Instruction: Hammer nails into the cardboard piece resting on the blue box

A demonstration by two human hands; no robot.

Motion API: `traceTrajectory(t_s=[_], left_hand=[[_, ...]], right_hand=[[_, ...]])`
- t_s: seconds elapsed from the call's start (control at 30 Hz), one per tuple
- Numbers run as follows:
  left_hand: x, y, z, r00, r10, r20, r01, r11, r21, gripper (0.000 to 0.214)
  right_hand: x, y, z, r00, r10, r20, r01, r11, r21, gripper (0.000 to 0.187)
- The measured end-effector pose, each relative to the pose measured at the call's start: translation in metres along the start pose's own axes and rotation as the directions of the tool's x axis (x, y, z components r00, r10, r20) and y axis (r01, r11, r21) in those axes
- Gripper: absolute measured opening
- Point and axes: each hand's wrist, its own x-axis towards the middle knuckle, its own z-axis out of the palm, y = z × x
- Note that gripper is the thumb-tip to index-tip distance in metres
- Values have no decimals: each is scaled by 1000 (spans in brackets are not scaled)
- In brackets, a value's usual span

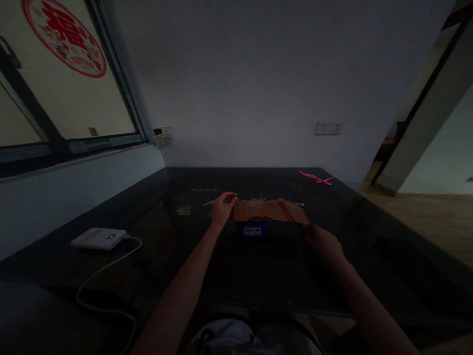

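A long orange-brown paper packet (271, 211) with a red band is held level above a dark glass table (281, 276). My left hand (222, 209) pinches a thin pale stick at the packet's left end. My right hand (322, 242) grips the packet's right end, fingers closed. Under the packet stands a small blue box (252, 229) with a red and white label.
A white device (99, 238) with a white cable (107, 281) lies at the left of the table. A pink ribbon (317, 178) lies at the far right corner. Wall sockets (328, 128) sit on the back wall. A window is at the left, an open doorway at the right.
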Motion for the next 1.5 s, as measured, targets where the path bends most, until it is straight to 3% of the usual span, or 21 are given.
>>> traceTrajectory(t_s=[0.37, 0.83, 1.2, 1.5], left_hand=[[-1, -4, 0, 999, 35, 30, -36, 998, 60, 14], [2, -2, -3, 996, 44, 84, -52, 994, 94, 13], [2, 17, -4, 997, 69, 45, -72, 995, 67, 13], [-3, 6, 4, 992, 39, 118, -38, 999, -8, 14]], right_hand=[[2, 1, 3, 999, 20, 31, -21, 999, 27, 34], [7, 5, 10, 999, -41, 12, 40, 998, 46, 35], [4, 2, 7, 999, -29, 18, 28, 998, 50, 39], [6, 3, 8, 999, -22, 37, 20, 998, 54, 38]])
